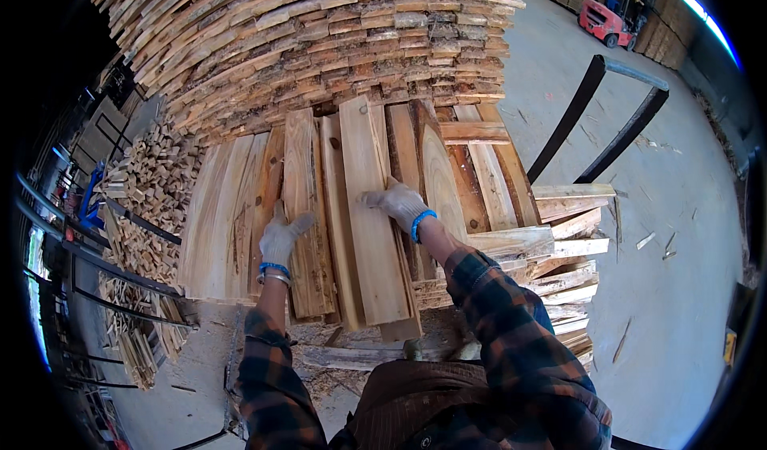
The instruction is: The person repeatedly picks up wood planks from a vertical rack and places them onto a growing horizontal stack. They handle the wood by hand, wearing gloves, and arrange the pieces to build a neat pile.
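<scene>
My left hand [279,241], in a pale work glove with a blue band at the wrist, is at the left edge of a rough-edged plank [307,210]. Its thumb and fingers are spread apart. Across a smoother, light plank [370,234] lies my right hand [399,203], gloved and banded the same way. Its fingers reach leftward over the wood, thumb apart. This plank rests on top of other boards and sticks out toward me. More planks lie side by side, with a pale one [222,218] to the left and a bark-edged one [439,170] to the right.
A tall stack of boards [319,35] rises behind. Wood offcuts [156,186] are heaped at the left beside dark metal rails [120,266]. A black metal frame [615,122] stands at the right. Farther off is a red forklift [605,23]. Scraps litter the grey floor [671,210].
</scene>
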The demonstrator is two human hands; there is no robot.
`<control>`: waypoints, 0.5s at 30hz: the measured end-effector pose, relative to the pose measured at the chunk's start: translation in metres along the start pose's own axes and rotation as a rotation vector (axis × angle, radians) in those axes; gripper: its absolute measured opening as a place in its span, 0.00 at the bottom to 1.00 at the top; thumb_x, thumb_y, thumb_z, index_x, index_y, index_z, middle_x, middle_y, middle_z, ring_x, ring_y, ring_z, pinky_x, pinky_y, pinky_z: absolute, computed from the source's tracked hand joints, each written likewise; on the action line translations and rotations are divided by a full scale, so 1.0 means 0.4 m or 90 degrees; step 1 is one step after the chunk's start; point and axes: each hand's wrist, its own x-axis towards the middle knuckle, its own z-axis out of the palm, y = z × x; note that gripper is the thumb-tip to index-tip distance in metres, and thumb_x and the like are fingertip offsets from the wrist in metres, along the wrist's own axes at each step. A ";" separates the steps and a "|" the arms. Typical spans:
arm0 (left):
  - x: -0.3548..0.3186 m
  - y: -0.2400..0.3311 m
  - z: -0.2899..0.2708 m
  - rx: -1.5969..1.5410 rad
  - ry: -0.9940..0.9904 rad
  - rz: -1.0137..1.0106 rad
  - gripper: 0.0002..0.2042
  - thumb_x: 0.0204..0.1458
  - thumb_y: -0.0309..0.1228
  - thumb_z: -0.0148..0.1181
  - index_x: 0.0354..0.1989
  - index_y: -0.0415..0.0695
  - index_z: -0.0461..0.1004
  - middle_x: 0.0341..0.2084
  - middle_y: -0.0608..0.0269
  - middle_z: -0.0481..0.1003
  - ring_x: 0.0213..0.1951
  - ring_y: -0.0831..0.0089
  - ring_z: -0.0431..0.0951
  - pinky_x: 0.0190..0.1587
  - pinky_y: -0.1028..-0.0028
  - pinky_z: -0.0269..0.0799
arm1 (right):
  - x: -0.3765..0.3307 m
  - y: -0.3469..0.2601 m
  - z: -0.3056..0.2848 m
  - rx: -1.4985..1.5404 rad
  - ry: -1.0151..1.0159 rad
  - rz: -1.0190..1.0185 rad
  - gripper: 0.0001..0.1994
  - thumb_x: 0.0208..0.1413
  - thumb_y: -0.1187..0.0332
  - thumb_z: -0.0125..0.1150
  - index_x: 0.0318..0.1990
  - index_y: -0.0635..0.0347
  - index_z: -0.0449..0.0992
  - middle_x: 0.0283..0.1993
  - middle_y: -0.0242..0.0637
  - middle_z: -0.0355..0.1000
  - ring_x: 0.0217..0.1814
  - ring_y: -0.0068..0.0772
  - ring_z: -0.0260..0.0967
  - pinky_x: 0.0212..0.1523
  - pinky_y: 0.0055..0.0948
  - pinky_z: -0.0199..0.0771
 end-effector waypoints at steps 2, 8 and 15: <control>0.080 -0.140 -0.009 -0.072 0.038 0.042 0.54 0.37 0.64 0.68 0.69 0.41 0.56 0.56 0.42 0.71 0.55 0.54 0.75 0.55 0.64 0.69 | 0.012 0.025 0.013 0.053 -0.062 -0.124 0.31 0.45 0.51 0.67 0.50 0.69 0.73 0.47 0.49 0.76 0.51 0.42 0.73 0.54 0.33 0.69; 0.076 -0.060 0.024 -0.110 0.015 0.016 0.51 0.39 0.62 0.67 0.67 0.38 0.61 0.56 0.46 0.72 0.55 0.56 0.74 0.55 0.65 0.68 | 0.058 0.231 -0.158 0.402 -0.104 -0.516 0.09 0.57 0.73 0.47 0.35 0.68 0.74 0.43 0.42 0.74 0.52 0.38 0.68 0.62 0.34 0.61; 0.049 -0.084 0.021 -0.472 -0.036 0.011 0.41 0.49 0.42 0.69 0.68 0.36 0.57 0.58 0.51 0.70 0.54 0.65 0.74 0.54 0.72 0.71 | -0.108 0.244 -0.462 0.456 0.035 -0.061 0.12 0.59 0.63 0.60 0.43 0.62 0.80 0.39 0.33 0.78 0.38 0.26 0.75 0.42 0.25 0.76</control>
